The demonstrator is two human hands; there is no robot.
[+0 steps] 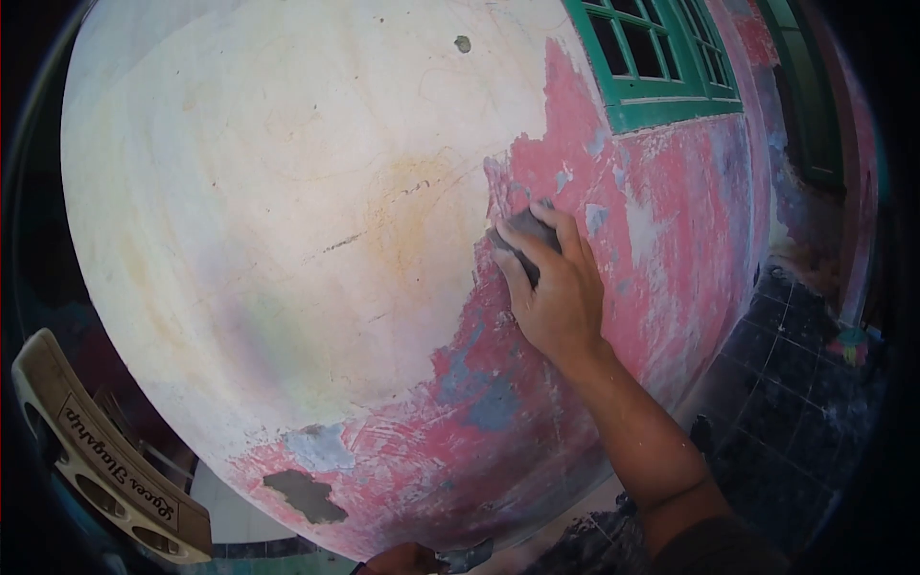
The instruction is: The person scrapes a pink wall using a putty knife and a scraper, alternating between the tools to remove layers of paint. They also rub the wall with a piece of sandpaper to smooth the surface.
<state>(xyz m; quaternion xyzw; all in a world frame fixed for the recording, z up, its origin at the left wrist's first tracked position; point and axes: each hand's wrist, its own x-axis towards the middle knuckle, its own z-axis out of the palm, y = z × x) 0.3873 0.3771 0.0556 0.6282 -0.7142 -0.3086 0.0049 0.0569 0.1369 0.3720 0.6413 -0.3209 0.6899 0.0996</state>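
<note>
My right hand (565, 302) is closed around a dark grey pad, apparently sandpaper (530, 240), and presses it to the wall (316, 192). It sits where the pale, whitish surface meets the patchy pink paint (652, 220). Low at the bottom edge, only part of my left hand (402, 559) shows. Its fingers are curled by a flat, dark grey blade, which looks like a scraper (467, 556); its handle is hidden.
A green-framed window (661, 57) is set in the wall at upper right. At lower left stands a beige plastic chair (115, 460) with lettering on its back. Dark floor tiles (776, 374) lie at right, near a broom-like bundle (849, 345). A bare grey patch (305, 495) marks the lower wall.
</note>
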